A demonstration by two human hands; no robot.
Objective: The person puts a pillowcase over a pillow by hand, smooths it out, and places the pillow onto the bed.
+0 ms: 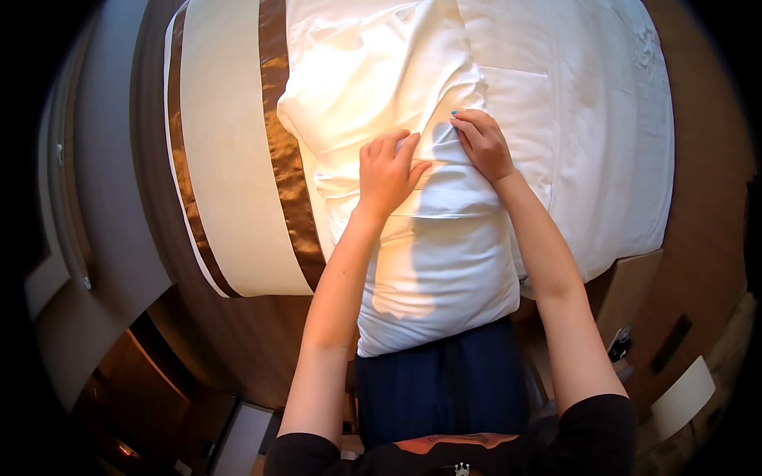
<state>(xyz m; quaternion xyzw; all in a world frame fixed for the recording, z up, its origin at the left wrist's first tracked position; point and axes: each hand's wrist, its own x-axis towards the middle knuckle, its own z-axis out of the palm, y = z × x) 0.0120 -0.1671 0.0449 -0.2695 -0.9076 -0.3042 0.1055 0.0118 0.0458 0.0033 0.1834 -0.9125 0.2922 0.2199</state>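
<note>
A white pillow in a creased white pillowcase lies lengthwise in front of me, its near end overhanging the edge of the bed. Folds of loose white cloth spread beyond it. My left hand rests on the pillowcase near its middle, thumb spread away from the bent fingers. To its right, my right hand has its fingers curled together at the pillowcase's far right side, pinching the cloth. A small blue spot shows at a fingertip of that hand.
The bed has white bedding and, at left, a cream runner with shiny brown bands. A dark blue cloth-covered surface is under the pillow's near end. A white lampshade stands at lower right, near a wooden panel.
</note>
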